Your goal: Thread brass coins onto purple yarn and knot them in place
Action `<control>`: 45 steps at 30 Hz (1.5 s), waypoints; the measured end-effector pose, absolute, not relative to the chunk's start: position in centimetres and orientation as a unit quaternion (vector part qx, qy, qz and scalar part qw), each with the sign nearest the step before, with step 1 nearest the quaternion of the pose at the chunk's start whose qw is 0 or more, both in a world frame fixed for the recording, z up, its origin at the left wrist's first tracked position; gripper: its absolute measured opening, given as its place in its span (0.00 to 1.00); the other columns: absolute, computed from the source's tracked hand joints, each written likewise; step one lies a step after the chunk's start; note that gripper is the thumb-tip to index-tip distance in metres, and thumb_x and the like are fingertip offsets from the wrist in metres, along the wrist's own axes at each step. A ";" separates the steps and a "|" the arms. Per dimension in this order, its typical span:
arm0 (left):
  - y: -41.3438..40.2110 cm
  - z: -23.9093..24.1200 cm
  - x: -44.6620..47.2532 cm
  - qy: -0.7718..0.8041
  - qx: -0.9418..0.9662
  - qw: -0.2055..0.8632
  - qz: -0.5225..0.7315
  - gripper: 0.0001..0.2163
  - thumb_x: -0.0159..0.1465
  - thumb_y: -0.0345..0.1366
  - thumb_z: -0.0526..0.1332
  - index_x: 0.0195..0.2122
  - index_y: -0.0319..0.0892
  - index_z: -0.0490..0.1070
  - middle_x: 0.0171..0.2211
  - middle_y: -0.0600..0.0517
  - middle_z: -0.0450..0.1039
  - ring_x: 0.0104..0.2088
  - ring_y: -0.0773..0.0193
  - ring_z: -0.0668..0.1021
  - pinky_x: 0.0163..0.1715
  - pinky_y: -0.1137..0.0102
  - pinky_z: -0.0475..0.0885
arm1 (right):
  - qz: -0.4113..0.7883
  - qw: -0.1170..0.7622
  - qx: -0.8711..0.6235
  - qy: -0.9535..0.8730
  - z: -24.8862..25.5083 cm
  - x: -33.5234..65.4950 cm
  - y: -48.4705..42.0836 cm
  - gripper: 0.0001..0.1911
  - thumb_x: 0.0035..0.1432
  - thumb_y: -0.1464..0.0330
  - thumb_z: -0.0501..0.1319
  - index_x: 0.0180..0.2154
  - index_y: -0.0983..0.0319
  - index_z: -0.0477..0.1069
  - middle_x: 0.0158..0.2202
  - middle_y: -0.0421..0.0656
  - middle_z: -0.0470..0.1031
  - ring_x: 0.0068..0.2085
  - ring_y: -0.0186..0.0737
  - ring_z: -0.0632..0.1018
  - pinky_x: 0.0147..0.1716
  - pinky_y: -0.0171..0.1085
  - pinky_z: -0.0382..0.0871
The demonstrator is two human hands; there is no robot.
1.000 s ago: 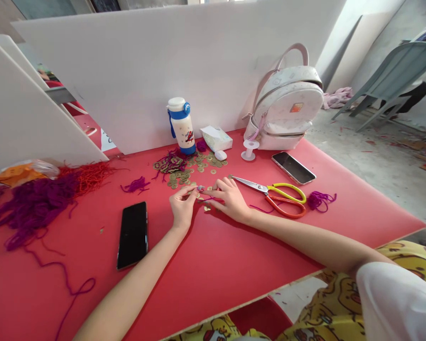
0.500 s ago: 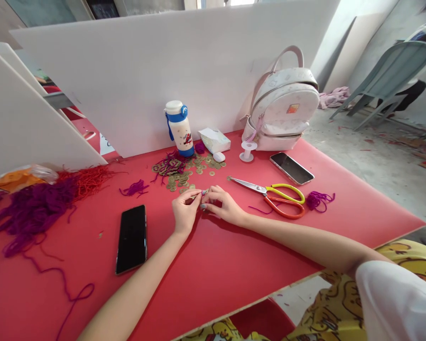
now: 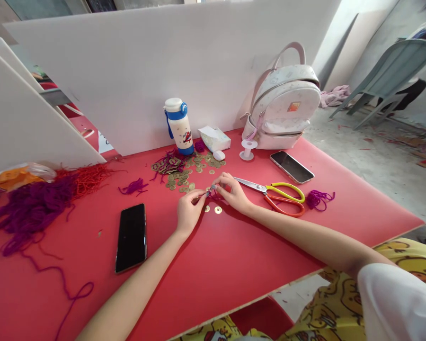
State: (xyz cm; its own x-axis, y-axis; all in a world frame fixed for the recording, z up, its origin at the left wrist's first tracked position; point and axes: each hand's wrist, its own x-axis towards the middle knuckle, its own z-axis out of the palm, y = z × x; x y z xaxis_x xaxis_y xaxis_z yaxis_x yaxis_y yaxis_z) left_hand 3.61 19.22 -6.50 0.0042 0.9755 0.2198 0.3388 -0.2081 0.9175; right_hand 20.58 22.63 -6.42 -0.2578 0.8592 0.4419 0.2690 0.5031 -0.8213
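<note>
Fingertips pinched, my left hand [image 3: 190, 210] grips a thin purple cord [image 3: 213, 195] near the middle of the table. My right hand [image 3: 232, 193] is closed on the same cord, its fingertips close to those of the left. Just below the fingers are two round brass-coloured coins [image 3: 217, 210] with holes in the middle; whether the cord runs through them I cannot tell. Beyond the hands lies a heap of similar coins [image 3: 177, 179]. Scissors [image 3: 259, 186] with yellow and orange handles lie right of my right hand, their tip partly behind it.
A black phone [image 3: 130, 239] lies left of my left forearm, another phone [image 3: 291, 166] at the right. Purple yarn [image 3: 42, 203] is piled at the left. A bottle [image 3: 179, 128], an empty-looking spool [image 3: 247, 149] and a white backpack [image 3: 284, 109] stand along the white board [image 3: 128, 85].
My hands have shifted slightly up and right, with the fingertips a little further apart. Two coins and some purple cord now show beneath them.
</note>
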 end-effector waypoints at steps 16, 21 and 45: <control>19.1 -6.0 3.7 0.505 0.600 0.370 0.498 0.07 0.59 0.36 0.62 0.32 0.39 0.78 0.35 0.47 0.78 0.32 0.61 0.80 0.32 0.69 0.77 | 0.404 0.440 -0.361 -0.716 -6.9 20.8 23.1 0.07 0.57 0.63 0.64 0.34 0.60 0.75 0.31 0.38 0.61 0.29 0.33 0.64 0.31 0.35 0.61; 19.1 -6.1 3.7 0.500 0.591 0.395 0.495 0.07 0.58 0.36 0.62 0.31 0.39 0.78 0.34 0.48 0.78 0.29 0.62 0.79 0.28 0.70 0.77 | 0.407 0.439 -0.364 -0.713 -6.9 21.0 23.1 0.07 0.54 0.63 0.66 0.32 0.60 0.76 0.31 0.38 0.62 0.29 0.33 0.64 0.31 0.35 0.62; 19.2 -6.1 3.6 0.504 0.600 0.386 0.487 0.07 0.60 0.34 0.60 0.33 0.40 0.78 0.35 0.47 0.78 0.35 0.60 0.80 0.35 0.69 0.76 | 0.439 0.364 -0.280 -0.772 -5.6 21.0 22.3 0.25 0.67 0.51 0.46 0.24 0.61 0.60 0.28 0.40 0.60 0.31 0.36 0.65 0.35 0.38 0.62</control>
